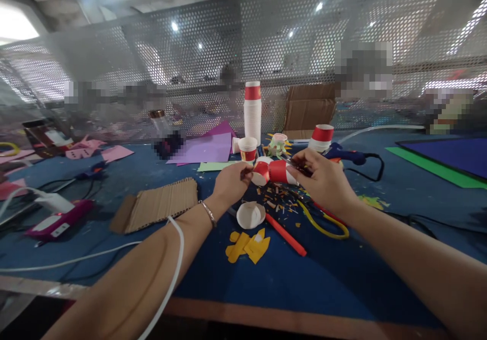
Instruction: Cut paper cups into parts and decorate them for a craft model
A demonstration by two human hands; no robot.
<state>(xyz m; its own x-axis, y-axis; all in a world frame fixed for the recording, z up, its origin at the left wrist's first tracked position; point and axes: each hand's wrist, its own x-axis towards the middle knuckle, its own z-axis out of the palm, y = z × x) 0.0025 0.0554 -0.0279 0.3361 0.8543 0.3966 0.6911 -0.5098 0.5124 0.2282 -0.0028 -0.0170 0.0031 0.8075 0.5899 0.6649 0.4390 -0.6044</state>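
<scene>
Paper cup (278, 171): red and white. Table (342, 284): is blue. Marker (286, 235): orange-red. Scraps (256, 248): yellow-orange. Sheet (209, 148): lilac. Cardboard (163, 204): brown, ridge-striped. Power strip (63, 222): magenta and white. Cup stack (252, 119): white, red band on top cup.

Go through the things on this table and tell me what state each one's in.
Red cup: on its side between the left hand and right hand.
Cup stack: nested, upside down.
White-and-red cup: upright, mouth up.
Yellow paper pieces: cut, overlapping.
Red marker: lying flat, cap unclear.
Near cardboard: lying flat.
Far cardboard: standing upright.
Blue glue gun: lying down, on or off unclear.
</scene>
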